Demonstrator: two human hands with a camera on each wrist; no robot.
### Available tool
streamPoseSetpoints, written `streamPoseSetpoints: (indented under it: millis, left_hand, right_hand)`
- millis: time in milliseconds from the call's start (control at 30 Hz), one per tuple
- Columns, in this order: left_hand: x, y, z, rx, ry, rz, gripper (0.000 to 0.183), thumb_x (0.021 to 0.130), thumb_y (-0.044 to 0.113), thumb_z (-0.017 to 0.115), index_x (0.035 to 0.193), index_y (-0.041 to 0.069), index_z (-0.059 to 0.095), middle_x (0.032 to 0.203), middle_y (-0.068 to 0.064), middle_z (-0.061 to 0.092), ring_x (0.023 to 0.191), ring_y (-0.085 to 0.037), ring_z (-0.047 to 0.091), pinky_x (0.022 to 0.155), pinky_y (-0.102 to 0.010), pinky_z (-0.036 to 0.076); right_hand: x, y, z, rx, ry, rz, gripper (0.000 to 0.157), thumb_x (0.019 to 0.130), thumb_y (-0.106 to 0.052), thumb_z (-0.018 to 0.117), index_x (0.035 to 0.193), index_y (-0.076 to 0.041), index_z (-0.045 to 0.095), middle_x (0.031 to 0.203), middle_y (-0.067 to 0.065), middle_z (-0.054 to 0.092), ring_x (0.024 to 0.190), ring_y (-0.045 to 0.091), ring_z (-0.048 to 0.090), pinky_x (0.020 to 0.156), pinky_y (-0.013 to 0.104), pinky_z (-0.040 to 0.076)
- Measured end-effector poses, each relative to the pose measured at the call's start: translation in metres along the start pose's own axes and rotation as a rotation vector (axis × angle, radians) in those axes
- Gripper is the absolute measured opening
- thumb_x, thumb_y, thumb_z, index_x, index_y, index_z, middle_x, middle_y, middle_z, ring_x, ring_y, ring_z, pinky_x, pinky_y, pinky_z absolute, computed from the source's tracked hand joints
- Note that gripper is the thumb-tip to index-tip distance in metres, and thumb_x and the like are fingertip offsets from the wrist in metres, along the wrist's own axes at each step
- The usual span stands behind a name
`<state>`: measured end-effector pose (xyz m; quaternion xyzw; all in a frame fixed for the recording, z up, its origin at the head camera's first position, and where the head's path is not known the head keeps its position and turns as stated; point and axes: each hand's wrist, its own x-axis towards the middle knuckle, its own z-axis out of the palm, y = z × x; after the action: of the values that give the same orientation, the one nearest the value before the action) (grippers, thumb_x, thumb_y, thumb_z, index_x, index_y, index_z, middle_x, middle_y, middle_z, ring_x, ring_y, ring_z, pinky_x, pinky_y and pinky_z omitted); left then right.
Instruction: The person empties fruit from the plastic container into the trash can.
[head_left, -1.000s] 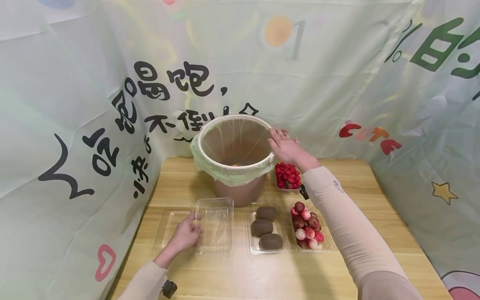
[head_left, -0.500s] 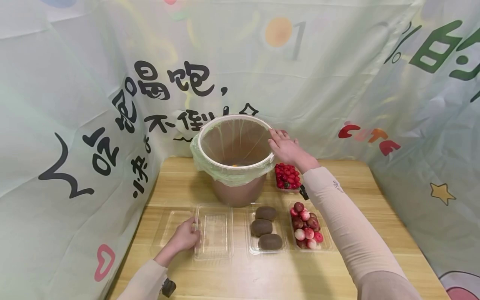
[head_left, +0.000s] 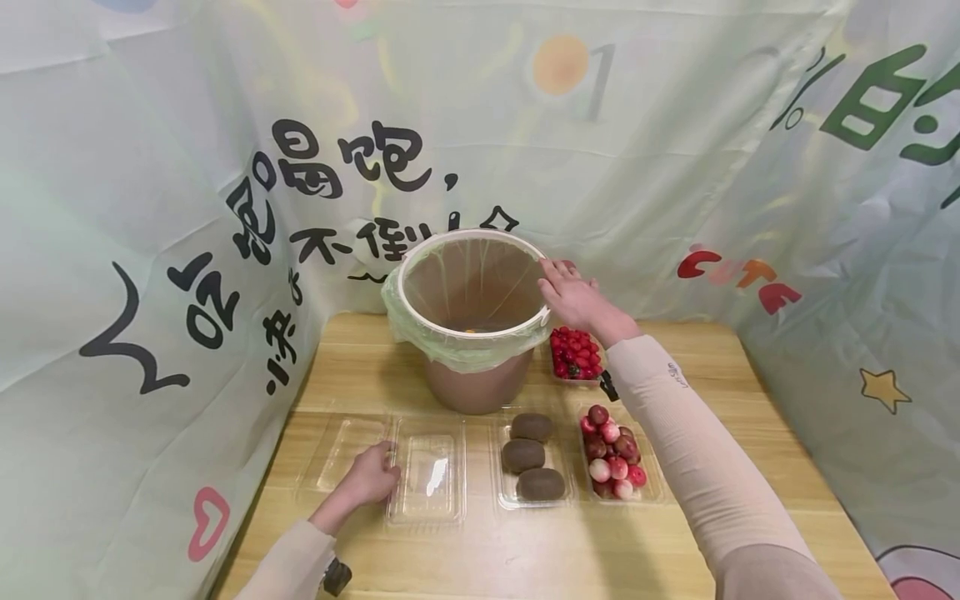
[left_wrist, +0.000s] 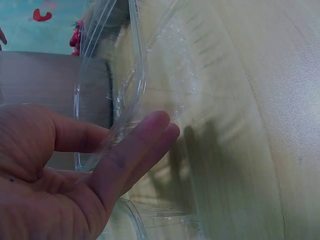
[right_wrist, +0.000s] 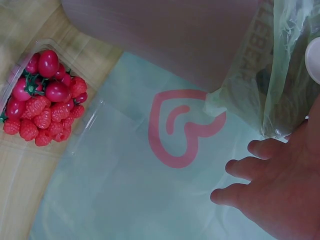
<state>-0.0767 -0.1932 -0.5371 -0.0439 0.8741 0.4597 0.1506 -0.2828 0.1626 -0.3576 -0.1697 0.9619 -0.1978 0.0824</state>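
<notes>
Head view: bright, even light, apparently from above. White glare on the clear box point(head_left: 426, 471); paler sheen on the near table point(head_left: 517, 550). Soft shadow on the wood left of the right sleeve point(head_left: 705, 450); another left of the bucket point(head_left: 476, 383). Backdrop point(head_left: 637, 192) pale, low contrast. Focus fair; wide-angle stretch toward the corners.

Left wrist: dim, grainy, soft. Left hand point(left_wrist: 75, 175) throws a blurred finger-shaped shadow; table line bows at right.

Right wrist: dim, bluish; raspberries point(right_wrist: 42, 117) saturated, fairly sharp.
</notes>
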Motion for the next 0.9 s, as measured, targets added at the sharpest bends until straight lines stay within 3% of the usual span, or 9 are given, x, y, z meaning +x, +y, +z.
streamPoseSetpoints:
  millis: [333,733,900]
  left_hand:
    - [0.0009,-0.0008,-0.0004,0.045,0.011,-0.012,0.064,0.097,-0.003,0.057,0.153,-0.021,0.032,0.063,-0.004,0.054,0.047,-0.011,0.051,0.046,-0.03,0.053]
    - [-0.0009,-0.0051,0.0001,0.106,0.021,0.024,0.063,0.099,0.0,0.059,0.151,-0.023,0.032,0.056,0.004,0.045,0.044,-0.007,0.04,0.042,-0.017,0.033]
    - [-0.0021,-0.0044,-0.0008,0.109,0.029,0.024,0.062,0.1,0.003,0.06,0.15,-0.023,0.035,0.058,0.001,0.05,0.045,-0.008,0.046,0.042,-0.019,0.038]
  right_hand:
    - [0.0011,0.0009,-0.0004,-0.01,-0.001,-0.001,0.068,0.113,-0.046,0.02,0.171,-0.014,0.005,0.176,0.024,0.008,0.162,0.051,0.006,0.126,0.075,0.002]
    - [0.0014,0.0013,0.0012,-0.003,-0.001,0.001,0.067,0.113,-0.043,0.022,0.171,-0.014,0.005,0.176,0.024,0.007,0.162,0.051,0.005,0.126,0.075,0.001]
    - [0.0006,0.0015,0.0013,-0.001,-0.001,0.003,0.068,0.113,-0.045,0.02,0.171,-0.014,0.005,0.176,0.023,0.007,0.162,0.05,0.005,0.127,0.074,0.001]
